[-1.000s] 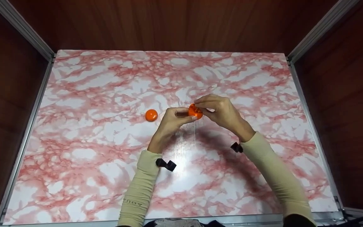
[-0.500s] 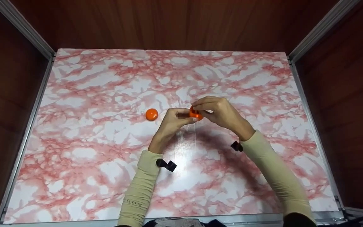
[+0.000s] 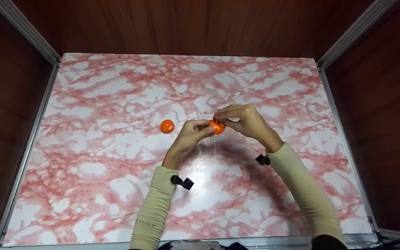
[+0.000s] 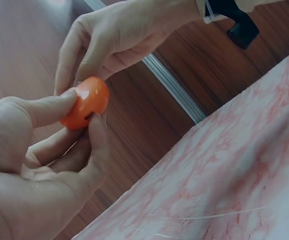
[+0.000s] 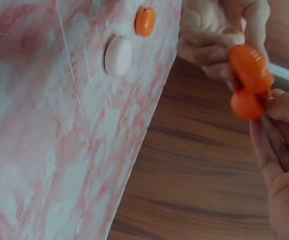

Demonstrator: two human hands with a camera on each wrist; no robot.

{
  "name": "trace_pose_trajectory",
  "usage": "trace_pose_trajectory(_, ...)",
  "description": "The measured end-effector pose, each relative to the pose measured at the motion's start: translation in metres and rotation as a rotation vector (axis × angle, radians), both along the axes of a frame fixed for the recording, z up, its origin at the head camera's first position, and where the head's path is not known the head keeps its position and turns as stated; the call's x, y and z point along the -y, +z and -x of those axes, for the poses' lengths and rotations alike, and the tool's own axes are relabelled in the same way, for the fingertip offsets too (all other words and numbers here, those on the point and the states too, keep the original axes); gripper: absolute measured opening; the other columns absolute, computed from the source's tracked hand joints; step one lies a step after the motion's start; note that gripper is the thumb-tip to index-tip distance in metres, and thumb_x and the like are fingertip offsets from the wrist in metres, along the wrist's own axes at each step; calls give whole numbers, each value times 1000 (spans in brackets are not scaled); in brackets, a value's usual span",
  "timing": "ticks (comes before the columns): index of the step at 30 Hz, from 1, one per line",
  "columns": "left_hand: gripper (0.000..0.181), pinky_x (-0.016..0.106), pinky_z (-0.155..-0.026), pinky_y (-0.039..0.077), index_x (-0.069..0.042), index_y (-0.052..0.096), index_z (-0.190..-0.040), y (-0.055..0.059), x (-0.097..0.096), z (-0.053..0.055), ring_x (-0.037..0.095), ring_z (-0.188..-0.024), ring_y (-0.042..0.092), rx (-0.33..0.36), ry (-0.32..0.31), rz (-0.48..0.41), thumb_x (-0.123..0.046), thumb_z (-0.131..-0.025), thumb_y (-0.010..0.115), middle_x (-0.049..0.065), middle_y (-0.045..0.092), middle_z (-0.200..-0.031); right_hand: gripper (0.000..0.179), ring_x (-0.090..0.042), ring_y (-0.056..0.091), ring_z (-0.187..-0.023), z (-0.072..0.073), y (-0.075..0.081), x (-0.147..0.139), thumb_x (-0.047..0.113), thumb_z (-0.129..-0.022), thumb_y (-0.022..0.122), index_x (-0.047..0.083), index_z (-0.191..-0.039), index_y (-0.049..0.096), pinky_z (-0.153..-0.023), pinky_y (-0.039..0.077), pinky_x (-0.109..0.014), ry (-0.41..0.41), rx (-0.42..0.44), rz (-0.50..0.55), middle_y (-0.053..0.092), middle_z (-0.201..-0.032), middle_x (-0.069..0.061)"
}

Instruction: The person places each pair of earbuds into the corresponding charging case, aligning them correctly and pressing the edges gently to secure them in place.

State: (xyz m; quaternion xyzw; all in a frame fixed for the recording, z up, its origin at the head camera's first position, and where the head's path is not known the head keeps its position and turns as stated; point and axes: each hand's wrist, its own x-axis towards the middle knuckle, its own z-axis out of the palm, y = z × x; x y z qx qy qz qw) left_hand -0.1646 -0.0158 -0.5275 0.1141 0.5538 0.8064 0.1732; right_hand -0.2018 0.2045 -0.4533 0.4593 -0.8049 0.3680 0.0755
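Both hands meet over the middle of the table at a glossy, rounded orange casing [image 3: 217,128]. My left hand [image 3: 189,134] grips the casing between thumb and fingers. In the left wrist view, the casing [image 4: 92,97] has a small dark slot beside a fingertip. My right hand [image 3: 247,119] pinches a smaller orange piece [image 5: 246,104] at the casing's edge, best seen in the right wrist view. Its fingertips partly hide where the two parts meet. To the left of the hands, a second orange rounded object [image 3: 167,126] lies on the table.
The red-and-white marbled table [image 3: 99,194] is enclosed by dark wood-look panels [image 3: 200,27] with metal edge rails. In the right wrist view, a pale round object [image 5: 118,56] appears on the table near the loose orange object [image 5: 145,21].
The orange casing has tilted in my left hand: its hollow side showed before, and now more of its glossy outside does. My right hand has shifted slightly right, fingers still at the casing.
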Motion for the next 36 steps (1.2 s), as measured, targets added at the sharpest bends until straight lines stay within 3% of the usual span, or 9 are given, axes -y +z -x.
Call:
trace_pose_trajectory(4, 30, 27, -95, 61, 13, 67, -129, -1, 1, -1, 14, -106, 75, 9, -44, -67, -3, -104, 63, 3, 80, -113, 18, -29, 79, -105, 0, 1, -4, 0, -92, 79, 6, -108, 84, -91, 65, -37, 34, 33, 2, 82, -113, -11)
trace_pose_trajectory(8, 31, 29, -96, 62, 15, 66, -130, 0, 1, -1, 15, -106, 76, 25, -24, -107, -1, -104, 62, 5, 80, -114, 22, -30, 76, -112, 0, 3, -7, -2, -92, 78, 7, -111, 83, -97, 63, -41, 54, 103, -6, 81, -118, -10)
trace_pose_trajectory(15, 31, 39, -102, 61, 13, 67, -129, 1, -1, -1, 16, -104, 76, 65, 32, -74, -1, -101, 66, 4, 81, -112, 29, -28, 69, -127, 0, 0, -7, -2, -98, 69, 13, -119, 82, -101, 59, -25, 43, 232, -28, 77, -129, -7)
trace_pose_trajectory(20, 29, 45, -104, 60, 11, 70, -126, 1, -1, 0, 16, -103, 75, 54, 54, -39, -3, -101, 68, 2, 80, -109, 26, -29, 68, -127, -2, -1, -6, 1, -99, 70, 11, -121, 81, -102, 56, -21, 26, 325, 57, 77, -128, -9)
trace_pose_trajectory(24, 30, 36, -99, 61, 9, 70, -127, 1, -2, -1, 16, -103, 75, 50, 67, -22, -4, -100, 69, 4, 80, -110, 27, -27, 69, -125, -5, -3, -5, 4, -100, 70, 7, -127, 76, -107, 57, -34, -38, 379, 172, 76, -130, -11)
trace_pose_trajectory(27, 32, 44, -104, 60, 9, 69, -128, 2, -3, -1, 16, -102, 75, 53, 80, 1, -4, -99, 70, 4, 80, -110, 28, -27, 70, -123, -6, -5, -5, 6, -102, 68, 6, -128, 75, -106, 58, -35, -119, 429, 244, 75, -131, -13)
trace_pose_trajectory(31, 33, 40, -100, 61, 11, 68, -129, 3, -4, 0, 15, -100, 75, 62, 98, 1, -2, -98, 70, 2, 79, -107, 24, -28, 73, -113, -6, -8, -6, 6, -102, 67, 5, -125, 76, -97, 60, -28, -213, 564, 320, 75, -126, -19)
trace_pose_trajectory(33, 33, 29, -92, 63, 12, 67, -128, 4, -4, 0, 14, -99, 75, 66, 106, -9, 0, -98, 70, 1, 79, -106, 23, -25, 75, -107, -6, -10, -7, 6, -101, 68, 3, -123, 76, -93, 63, -30, -242, 644, 355, 74, -124, -23)
trace_pose_trajectory(36, 33, 28, -91, 63, 13, 66, -128, 5, -5, 0, 14, -100, 74, 69, 108, -20, 1, -98, 70, 2, 78, -106, 25, -23, 76, -103, -6, -14, -7, 11, -102, 69, 0, -123, 75, -90, 65, -36, -268, 765, 399, 74, -122, -24)
